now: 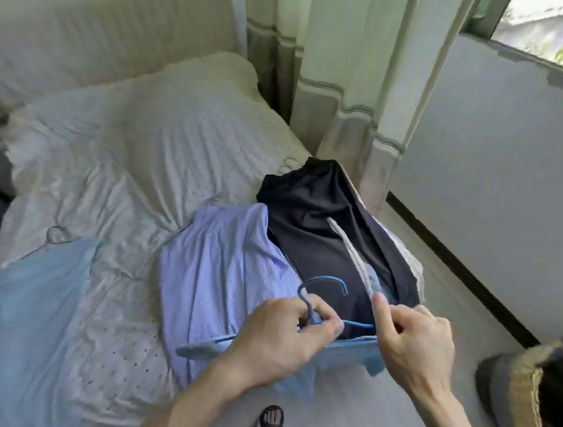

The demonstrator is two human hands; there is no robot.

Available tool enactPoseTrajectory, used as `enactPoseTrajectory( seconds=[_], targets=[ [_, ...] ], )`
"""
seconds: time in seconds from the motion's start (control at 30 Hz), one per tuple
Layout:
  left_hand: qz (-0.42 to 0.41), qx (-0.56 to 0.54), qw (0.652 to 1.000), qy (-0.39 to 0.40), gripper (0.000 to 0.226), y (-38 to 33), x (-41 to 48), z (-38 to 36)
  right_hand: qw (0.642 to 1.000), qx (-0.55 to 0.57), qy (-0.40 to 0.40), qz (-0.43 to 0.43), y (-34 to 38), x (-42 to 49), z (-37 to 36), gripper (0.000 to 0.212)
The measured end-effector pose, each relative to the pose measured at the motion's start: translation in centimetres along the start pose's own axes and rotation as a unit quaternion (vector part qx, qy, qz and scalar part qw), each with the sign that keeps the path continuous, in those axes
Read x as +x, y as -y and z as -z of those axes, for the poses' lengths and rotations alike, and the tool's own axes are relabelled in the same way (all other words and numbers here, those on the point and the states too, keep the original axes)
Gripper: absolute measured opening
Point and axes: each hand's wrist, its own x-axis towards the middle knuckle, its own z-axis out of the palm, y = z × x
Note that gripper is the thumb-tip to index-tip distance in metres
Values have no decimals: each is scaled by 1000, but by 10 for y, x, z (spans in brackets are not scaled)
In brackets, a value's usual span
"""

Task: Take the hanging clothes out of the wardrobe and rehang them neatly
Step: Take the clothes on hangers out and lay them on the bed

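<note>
My left hand [277,334] grips a blue wire hanger [326,284] by the neck below its hook. A light blue garment [350,352] hangs from that hanger, and my right hand [411,341] pinches its collar edge at the right shoulder. Behind my hands, on the bed's near corner, lie a lilac striped shirt [214,275] and a dark navy garment [319,223] with a white trim. Another pale blue garment [36,312] on a thin hanger is spread on the bed at the left.
The bed [115,173] with a rumpled white dotted sheet and a pillow [169,86] fills the left. Curtains [351,84] hang behind it, a white wall and window stand at right. A woven basket [534,401] sits on the floor at lower right. My sandalled foot [270,421] shows below.
</note>
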Motion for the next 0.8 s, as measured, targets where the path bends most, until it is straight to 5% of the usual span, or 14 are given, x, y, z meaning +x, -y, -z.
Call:
enactPoseTrajectory(
  seconds=[0.13,0.27,0.43,0.57,0.7,0.8],
  targets=[
    [39,-25,997,-66,20,2,-5,27,976,218,27,18,0,15,-12,38],
    [47,-68,989,-122,20,14,2,59,880,426,181,-111,-18,30,-29,58],
    [30,-121,977,-172,13,28,21,105,809,445,364,-121,-10,29,-48,52],
    [46,-107,973,-200,13,43,44,144,834,363,405,-90,-12,31,-90,51],
    [46,-71,973,-216,7,80,82,170,862,320,379,-101,11,46,-131,14],
    [43,-23,970,-237,10,119,124,187,875,277,380,-115,35,67,-161,12]
  ],
)
